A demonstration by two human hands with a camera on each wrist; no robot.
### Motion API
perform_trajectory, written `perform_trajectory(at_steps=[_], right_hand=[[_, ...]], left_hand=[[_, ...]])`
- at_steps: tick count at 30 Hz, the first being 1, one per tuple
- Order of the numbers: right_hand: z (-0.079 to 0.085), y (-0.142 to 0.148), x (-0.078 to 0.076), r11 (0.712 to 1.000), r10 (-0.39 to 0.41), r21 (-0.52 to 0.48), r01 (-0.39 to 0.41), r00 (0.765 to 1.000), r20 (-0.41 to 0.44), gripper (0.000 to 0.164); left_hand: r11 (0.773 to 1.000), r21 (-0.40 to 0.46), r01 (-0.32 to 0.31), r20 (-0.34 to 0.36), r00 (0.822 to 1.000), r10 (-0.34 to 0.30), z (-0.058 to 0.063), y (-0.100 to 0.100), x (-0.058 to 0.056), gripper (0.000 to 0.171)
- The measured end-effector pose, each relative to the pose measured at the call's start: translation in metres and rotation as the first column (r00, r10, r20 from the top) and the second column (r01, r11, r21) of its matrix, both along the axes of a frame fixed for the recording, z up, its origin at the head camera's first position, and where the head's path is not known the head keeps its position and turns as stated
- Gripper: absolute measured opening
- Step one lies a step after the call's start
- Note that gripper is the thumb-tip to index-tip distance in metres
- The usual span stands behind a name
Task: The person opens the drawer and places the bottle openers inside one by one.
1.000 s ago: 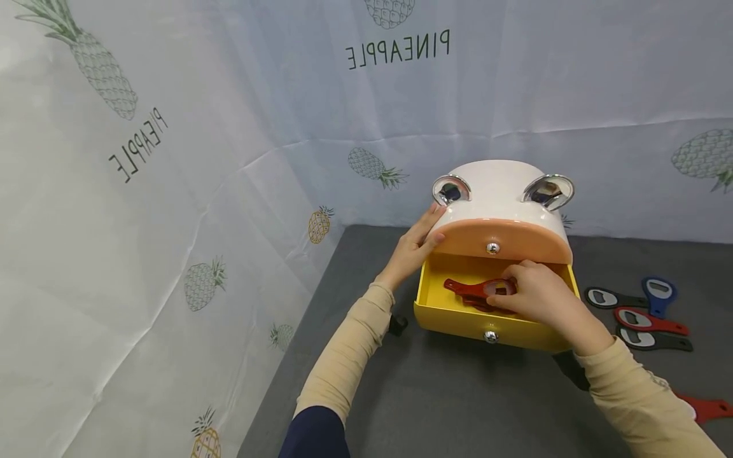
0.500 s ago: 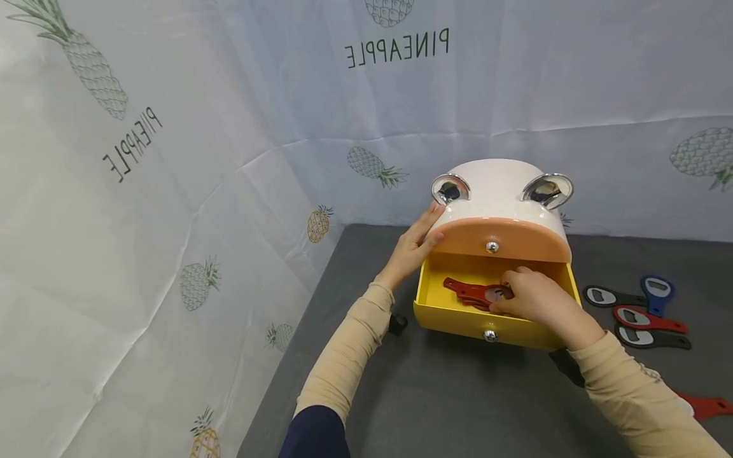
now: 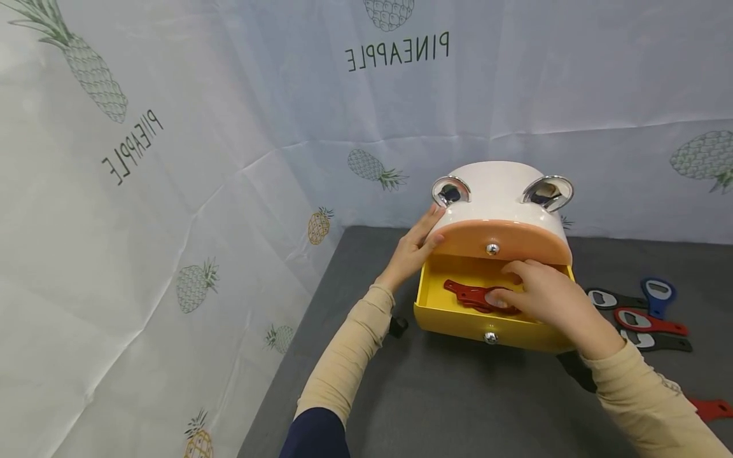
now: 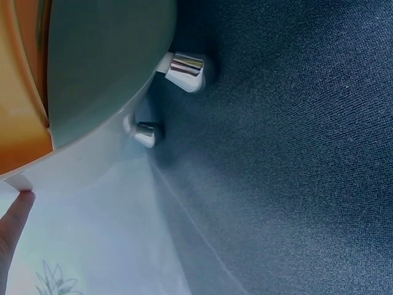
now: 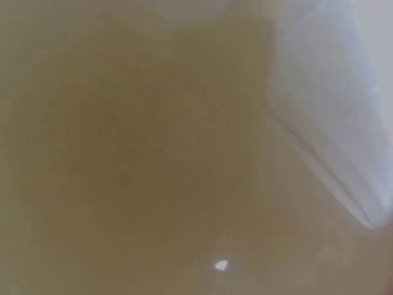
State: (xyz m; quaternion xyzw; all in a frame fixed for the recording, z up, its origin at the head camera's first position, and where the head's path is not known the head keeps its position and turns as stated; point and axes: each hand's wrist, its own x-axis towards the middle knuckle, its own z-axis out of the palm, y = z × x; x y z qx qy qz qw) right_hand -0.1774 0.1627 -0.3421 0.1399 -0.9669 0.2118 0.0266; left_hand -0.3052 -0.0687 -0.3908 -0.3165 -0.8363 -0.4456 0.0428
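Observation:
A white desktop drawer box [image 3: 497,184] with two mirrored eyes stands on the table. Its orange upper drawer [image 3: 469,238] is closed; the yellow lower drawer [image 3: 452,320] is pulled out. Straight fingers of my left hand [image 3: 408,254] rest against the box's left side; one fingertip [image 4: 23,200] touches the casing in the left wrist view. Inside the yellow drawer lie stacked red bottle openers [image 3: 472,295]. My right hand [image 3: 546,296] reaches in over them, thumb on the pile's right end, fingers spread away from the thumb. The right wrist view is a brownish blur.
Right of the box lie a blue bottle opener [image 3: 658,296], a red one [image 3: 653,322] and black ones [image 3: 667,343]. Another red opener [image 3: 712,409] sits near the right sleeve. Pineapple-print curtain [image 3: 309,95] closes off the back and left. Silver feet [image 4: 186,70] support the box.
The right hand's fingers have parted from the thumb and lifted slightly. The red opener it held has settled flat on the pile in the drawer. The left hand stays put.

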Motion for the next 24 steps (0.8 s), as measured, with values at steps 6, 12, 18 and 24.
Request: perform_trajectory(at_steps=[6,12,18,24], right_hand=[[0.004,0.0,0.02,0.994,-0.029,-0.109,0.01,0.983,-0.181,0.041],[-0.01,-0.005,0.042,0.967,-0.049,-0.233,-0.099,0.829,-0.557,0.036],[-0.023,-0.01,0.064,0.94,-0.082,-0.305,-0.151,0.769,-0.634,0.063],[-0.047,-0.015,0.073,0.915,-0.09,-0.345,-0.21,0.727,-0.68,0.061]], left_hand=[[1.0,0.009,-0.007,0.003,1.0,0.007,0.0,0.0,0.0,0.066],[1.0,0.011,0.001,0.01,1.0,-0.002,-0.001,0.0,0.0,0.066],[1.0,0.007,-0.002,0.006,1.0,0.002,-0.001,0.0,0.001,0.067],[1.0,0.014,-0.004,0.001,1.0,0.004,-0.001,0.0,0.001,0.067]])
